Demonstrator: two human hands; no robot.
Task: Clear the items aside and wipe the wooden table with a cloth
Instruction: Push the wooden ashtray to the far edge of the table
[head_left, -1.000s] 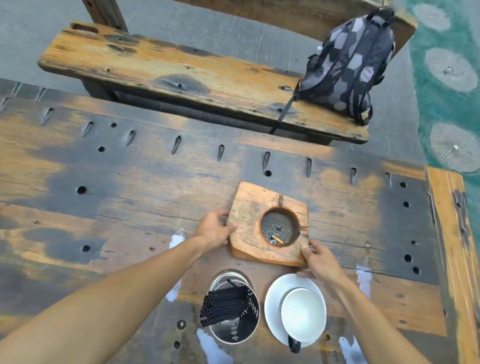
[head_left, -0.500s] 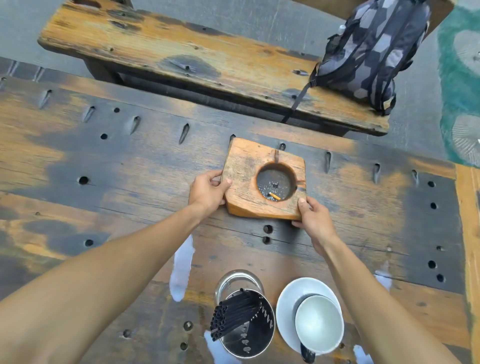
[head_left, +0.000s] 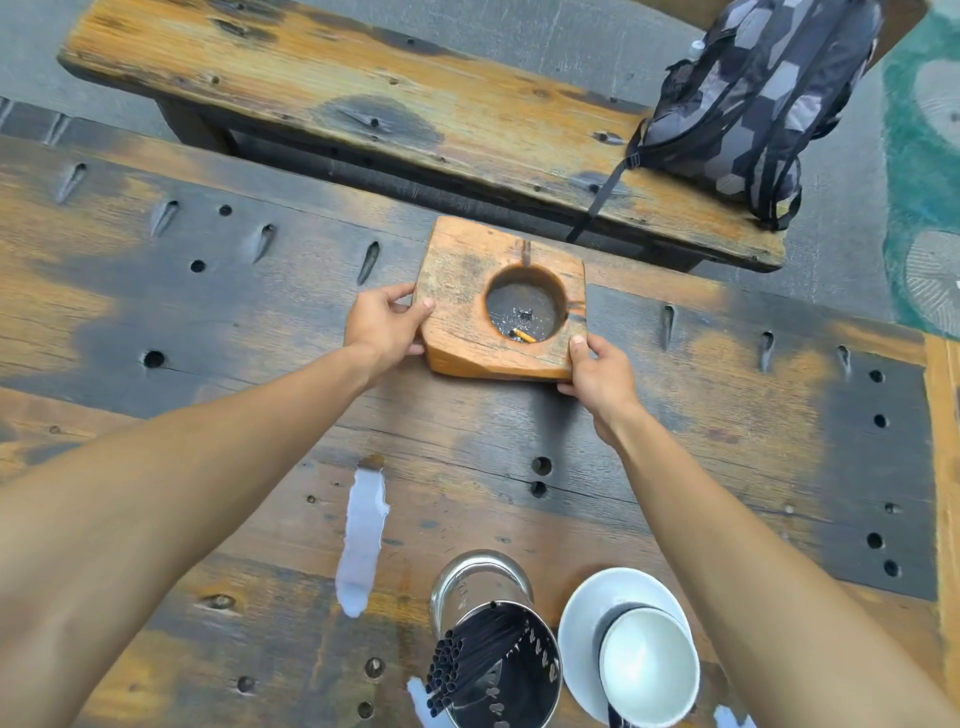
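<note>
A square wooden ashtray (head_left: 462, 306) with a round ash-filled hollow and one cigarette butt sits near the far edge of the worn wooden table (head_left: 208, 322). My left hand (head_left: 384, 325) grips its left side. My right hand (head_left: 597, 374) grips its near right corner. Close to me stand a metal cup of black straws (head_left: 493, 654) and a white cup on a white saucer (head_left: 587, 618). No cloth is in view.
A pale wet streak (head_left: 361, 540) lies on the table left of the metal cup. Beyond the table's far edge runs a wooden bench (head_left: 363, 98) with a grey patterned backpack (head_left: 753, 98) on its right end. A light wooden strip (head_left: 943, 467) borders the table's right side.
Both hands have carried the ashtray away from me, from beside the cups to the table's far edge. The cups have stayed where they were.
</note>
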